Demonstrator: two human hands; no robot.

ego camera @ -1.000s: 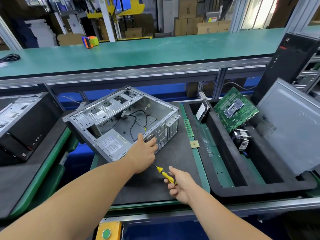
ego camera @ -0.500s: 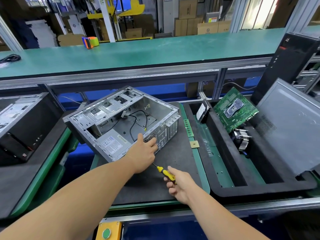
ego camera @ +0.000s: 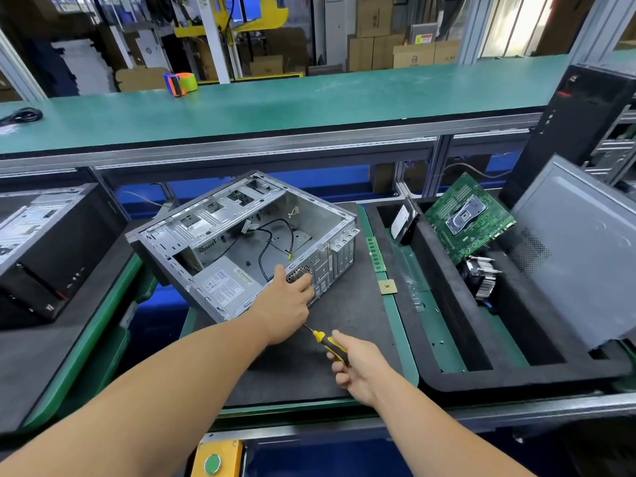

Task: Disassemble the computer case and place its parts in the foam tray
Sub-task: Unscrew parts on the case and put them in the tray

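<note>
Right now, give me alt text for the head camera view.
A left hand rests on an open grey metal computer case while the right hand grips a yellow-handled screwdriver. Beside them, a black foam tray holds a green motherboard.

Bare mat [ego camera: 347, 315] right of case [ego camera: 241, 249]; RAM stick [ego camera: 375, 253] bounds it.

2 bare forearms, no sleeves, left hand [ego camera: 287, 304], right hand [ego camera: 358, 368], ungloved
</note>
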